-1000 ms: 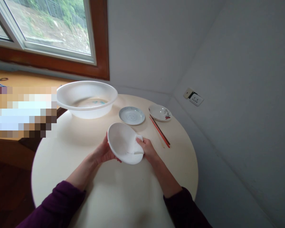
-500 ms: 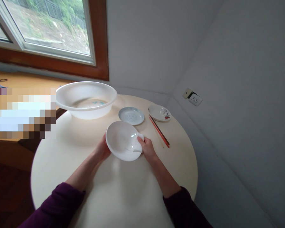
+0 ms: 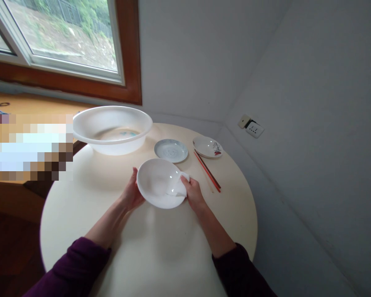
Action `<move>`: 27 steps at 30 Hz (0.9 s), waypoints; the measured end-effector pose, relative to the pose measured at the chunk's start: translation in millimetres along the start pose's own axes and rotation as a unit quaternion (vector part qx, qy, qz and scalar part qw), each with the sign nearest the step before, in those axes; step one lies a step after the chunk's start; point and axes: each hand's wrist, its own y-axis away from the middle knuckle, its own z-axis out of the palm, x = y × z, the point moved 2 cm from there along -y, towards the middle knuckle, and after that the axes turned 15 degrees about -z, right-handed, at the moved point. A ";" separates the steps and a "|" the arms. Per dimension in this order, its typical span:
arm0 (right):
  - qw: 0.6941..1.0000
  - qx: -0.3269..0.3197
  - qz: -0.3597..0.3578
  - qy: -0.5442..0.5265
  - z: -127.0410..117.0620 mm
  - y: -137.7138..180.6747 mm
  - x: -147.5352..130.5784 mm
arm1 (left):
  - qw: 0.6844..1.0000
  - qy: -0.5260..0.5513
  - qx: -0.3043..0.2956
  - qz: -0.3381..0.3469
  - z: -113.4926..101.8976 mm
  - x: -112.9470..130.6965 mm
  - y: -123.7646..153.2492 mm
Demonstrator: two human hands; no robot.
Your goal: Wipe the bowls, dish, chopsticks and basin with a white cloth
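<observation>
A white plate point(image 3: 156, 180) is held tilted just above the round cream table point(image 3: 148, 247). My left hand point(image 3: 131, 194) grips its left rim from below, fingers curled round the edge. At the plate's right rim my right hand point(image 3: 194, 194) pinches a folded white cloth point(image 3: 179, 187) and presses it against the plate's inner surface.
A large white plastic basin point(image 3: 111, 128) with a little water stands at the table's back left. A small pale-blue dish point(image 3: 171, 150), a small white dish with a red pattern point(image 3: 207, 147) and red chopsticks point(image 3: 207, 171) lie behind and right of the plate. A wall socket point(image 3: 254, 129) is at right.
The plate has risen slightly and turned, tilting less toward me. My left hand has shifted further round the left rim, and the cloth has moved a little along the right inner side.
</observation>
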 end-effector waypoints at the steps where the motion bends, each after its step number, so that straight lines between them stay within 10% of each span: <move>1: 1.000 0.006 0.009 -0.015 0.3 0.1 -0.2 | 1.000 0.006 -0.001 -0.002 0.9 -0.2 0.3; 27: 0.993 0.049 -0.025 -0.102 8.1 3.5 -7.2 | 0.994 0.096 0.003 0.049 20.2 -3.5 6.0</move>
